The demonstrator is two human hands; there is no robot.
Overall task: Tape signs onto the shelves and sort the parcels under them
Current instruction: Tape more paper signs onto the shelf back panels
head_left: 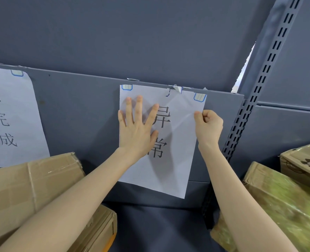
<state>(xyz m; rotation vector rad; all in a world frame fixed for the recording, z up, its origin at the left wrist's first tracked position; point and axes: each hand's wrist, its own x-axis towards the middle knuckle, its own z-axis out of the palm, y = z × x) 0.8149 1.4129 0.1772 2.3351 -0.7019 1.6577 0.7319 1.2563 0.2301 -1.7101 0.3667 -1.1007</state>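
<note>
A white paper sign (pixel 176 160) with two large black characters hangs on the grey shelf back panel (pixel 81 110), fixed by blue-edged stickers at its top left corner (pixel 127 87) and top right corner (pixel 199 97). My left hand (pixel 136 128) lies flat with spread fingers on the sign's left half. My right hand (pixel 208 126) pinches the sign's right edge between thumb and curled fingers. A second white sign (pixel 10 115) is taped to the panel at the far left.
Brown cardboard parcels sit at the lower left (pixel 30 180) and below it (pixel 99 228). More taped parcels stand at the right (pixel 286 202) and far right (pixel 305 160). A slotted grey upright (pixel 248 113) rises right of the sign. Torn tape scraps (pixel 176 88) stick at the sign's top edge.
</note>
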